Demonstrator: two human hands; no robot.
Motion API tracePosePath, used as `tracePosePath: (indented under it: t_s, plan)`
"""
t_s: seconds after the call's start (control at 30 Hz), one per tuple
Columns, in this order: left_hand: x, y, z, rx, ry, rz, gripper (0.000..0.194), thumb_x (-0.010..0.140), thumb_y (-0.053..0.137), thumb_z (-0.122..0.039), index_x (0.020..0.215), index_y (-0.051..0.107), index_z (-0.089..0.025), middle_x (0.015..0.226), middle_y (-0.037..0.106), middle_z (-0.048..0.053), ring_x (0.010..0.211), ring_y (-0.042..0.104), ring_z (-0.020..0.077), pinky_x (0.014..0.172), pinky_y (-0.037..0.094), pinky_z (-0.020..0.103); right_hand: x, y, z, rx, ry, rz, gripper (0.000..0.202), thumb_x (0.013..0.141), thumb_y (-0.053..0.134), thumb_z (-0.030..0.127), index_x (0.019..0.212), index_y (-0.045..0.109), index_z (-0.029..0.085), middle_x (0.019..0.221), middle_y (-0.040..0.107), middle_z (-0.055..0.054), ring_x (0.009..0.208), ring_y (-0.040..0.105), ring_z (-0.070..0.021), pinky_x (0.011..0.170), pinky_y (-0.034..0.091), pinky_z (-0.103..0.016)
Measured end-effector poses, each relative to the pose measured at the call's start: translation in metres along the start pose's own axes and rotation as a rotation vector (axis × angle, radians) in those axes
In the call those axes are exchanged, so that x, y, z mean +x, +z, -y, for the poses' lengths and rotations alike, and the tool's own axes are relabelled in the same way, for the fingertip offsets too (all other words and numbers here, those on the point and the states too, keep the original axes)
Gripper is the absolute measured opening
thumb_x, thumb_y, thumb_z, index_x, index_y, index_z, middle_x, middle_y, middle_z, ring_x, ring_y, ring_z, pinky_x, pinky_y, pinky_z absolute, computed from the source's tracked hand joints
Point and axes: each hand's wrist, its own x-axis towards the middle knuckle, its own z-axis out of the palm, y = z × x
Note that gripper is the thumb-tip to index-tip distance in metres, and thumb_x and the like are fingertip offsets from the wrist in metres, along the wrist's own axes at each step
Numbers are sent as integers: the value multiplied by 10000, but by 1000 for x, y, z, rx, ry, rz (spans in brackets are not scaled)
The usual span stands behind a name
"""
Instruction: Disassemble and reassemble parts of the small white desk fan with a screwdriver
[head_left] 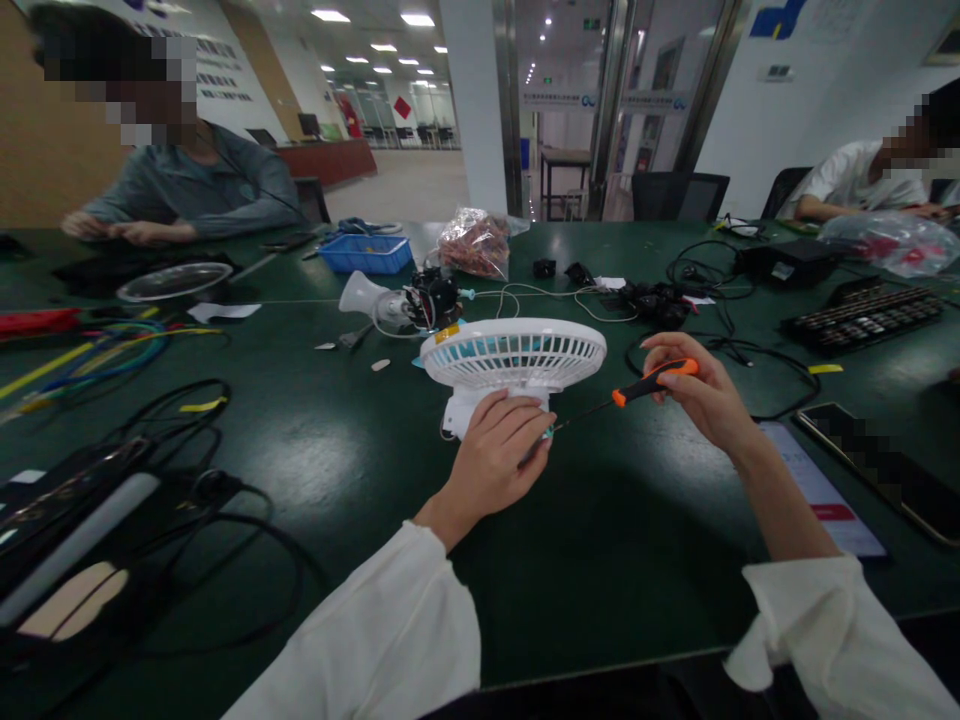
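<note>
A small white fan (517, 355) with a slotted round cage and light-blue blades lies face up near the middle of the green table. My left hand (499, 450) is wrapped round its base, fingers over the near side. In my right hand (701, 395) is an orange and black screwdriver (641, 384), held by its handle. The shaft points left, and its tip is at a small teal part beside my left fingertips. Whether the tip sits in a screw is too small to tell. Behind the fan is another white device with a black motor part (435, 298).
A blue basket (367, 253) and a bag of reddish parts (480, 243) stand at the back. Cables (225, 500) and tools cover the left. Phones (885, 470) and a black keyboard-like rack (862, 315) lie right. Two people sit across the table.
</note>
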Motion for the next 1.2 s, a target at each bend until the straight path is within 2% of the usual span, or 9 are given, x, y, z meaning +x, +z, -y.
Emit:
tracePosePath:
  t_s: [0.13,0.3,0.43,0.53,0.67,0.8,0.9,1.07,1.2]
  plan:
    - [0,0,0,7,-1,2,237,839,578,-153,1072,612,-179,1045,703,46,1058,621,181,1059,381,425,1,3,0,-183,34,-47,348,828,628,372,1150,586,248,714,516,32,519,487,-88,475,411,-217]
    - [2,-2,-1,7,3,7,233,840,575,-154,1069,613,-176,1039,704,50,1048,626,182,1053,390,429,-1,4,2,-429,117,-82,335,902,499,462,1025,645,186,530,484,34,420,454,-89,385,306,-196]
    - [2,-2,-1,2,2,1,241,836,574,-151,1072,613,-180,1035,707,48,1042,630,183,1045,401,437,-4,-2,6,-279,86,19,278,867,557,393,1072,596,209,650,518,25,496,489,-92,413,339,-194]
    - [2,-2,-1,0,-3,-1,248,835,570,-150,1077,613,-187,1042,707,47,1044,631,186,1042,405,449,-4,-6,10,-166,80,89,335,812,631,322,1121,533,234,729,537,30,526,479,-82,458,383,-198]
    - [1,-1,-1,4,-11,10,252,836,562,-146,1078,616,-193,1047,707,48,1047,631,190,1042,404,453,-4,-7,10,-164,171,109,319,830,624,358,1104,540,219,584,539,51,436,446,-77,392,329,-177]
    - [1,-1,0,5,-12,19,255,835,559,-149,1078,617,-199,1050,707,45,1048,630,193,1046,400,456,-2,-4,6,-192,235,60,292,872,552,459,930,628,183,415,462,65,299,333,-53,311,203,-169]
    - [1,-1,0,7,-6,14,253,835,563,-150,1078,616,-196,1050,706,45,1049,629,192,1046,399,453,-2,-3,3,-163,233,23,323,865,557,479,855,657,172,385,428,66,280,321,-50,300,171,-170]
    - [2,-2,0,19,-2,12,243,838,563,-149,1071,618,-188,1044,706,50,1045,630,190,1044,401,446,-3,-8,0,-61,206,100,308,829,603,453,853,691,160,448,491,34,351,399,-72,337,255,-190]
    - [2,-3,-1,17,-9,16,246,838,561,-150,1074,616,-189,1045,704,52,1040,632,194,1039,407,452,-2,-10,0,-91,173,123,243,795,656,386,899,694,169,521,532,25,430,454,-86,396,321,-200]
